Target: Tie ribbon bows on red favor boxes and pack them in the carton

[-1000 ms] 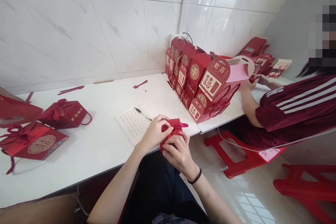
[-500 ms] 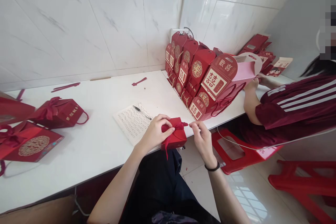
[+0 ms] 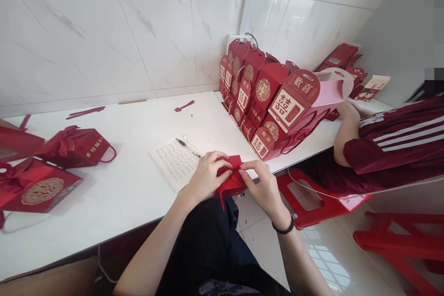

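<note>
A small red gift box (image 3: 231,189) is at the table's front edge, just above my lap. A dark red ribbon (image 3: 237,167) is tied across its top, and one tail hangs down the front. My left hand (image 3: 212,171) is closed on the ribbon from the left, thumb and fingers pinching beside the knot. From the right, my right hand (image 3: 262,182) pinches the ribbon near the knot. The fingers of both hands nearly meet and partly hide the bow. Left of the box lies a sheet of handwritten paper (image 3: 171,162) with a pen (image 3: 187,146) on it.
Stacked red gift boxes (image 3: 265,92) stand at the right of the white table (image 3: 132,148). More ribboned boxes (image 3: 78,148) sit at the left. Ribbon scraps (image 3: 184,106) lie near the wall. A co-worker's arm (image 3: 347,134) reaches in beyond the stack. Red stools (image 3: 308,201) stand below.
My right hand has moved left from the ribbon's end to the knot and pinches there. My left hand stays at the box. The co-worker's arm has shifted slightly right.
</note>
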Tool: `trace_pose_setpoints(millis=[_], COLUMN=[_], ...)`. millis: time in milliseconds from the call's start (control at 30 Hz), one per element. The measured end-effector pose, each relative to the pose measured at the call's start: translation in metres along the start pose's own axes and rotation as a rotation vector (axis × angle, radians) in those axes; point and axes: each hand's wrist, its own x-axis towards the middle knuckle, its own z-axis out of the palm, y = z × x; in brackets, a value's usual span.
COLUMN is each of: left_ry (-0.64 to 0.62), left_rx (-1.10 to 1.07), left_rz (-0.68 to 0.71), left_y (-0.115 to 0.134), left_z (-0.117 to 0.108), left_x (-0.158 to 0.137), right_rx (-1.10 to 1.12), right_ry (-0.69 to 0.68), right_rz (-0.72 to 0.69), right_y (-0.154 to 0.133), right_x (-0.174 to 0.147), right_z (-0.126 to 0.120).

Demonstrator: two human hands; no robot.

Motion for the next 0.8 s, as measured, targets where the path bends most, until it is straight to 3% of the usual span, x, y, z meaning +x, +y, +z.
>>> trace_pose_setpoints(millis=[133,200,267,333,433,600,800], left_ry=[-0.041,-0.06,-0.068,-0.078,-0.079,-0.054,-0.012], left_rx=[0.004,-0.036,-0.085,-0.127,-0.165,-0.18,-0.196], left_rz=[-0.002,-0.035,-0.08,-0.118,-0.143,-0.146,-0.155], left_y=[0.002,0.001,0.0,-0.001,-0.004,-0.003,-0.002], left_z=[0.0,0.002,0.003,0.004,0.004,0.004,0.005], left_x=[0.002,0.003,0.004,0.005,0.005,0.005,0.008], right_rx=[-0.049,-0.019,0.05,0.146,0.334,0.5,0.493], right_ry=[0.031,0.074,0.064,-0.049,-0.251,-0.25,-0.206], right_rz=[-0.105,-0.012,0.182,0.377,0.542,0.689,0.719], right_y=[0.005,0.015,0.027,0.038,0.046,0.037,0.013], right_x=[0.009,0.012,0.012,0.009,0.001,-0.009,-0.02], right_z=[0.0,-0.001,-0.003,-0.005,-0.005,-0.006,-0.012])
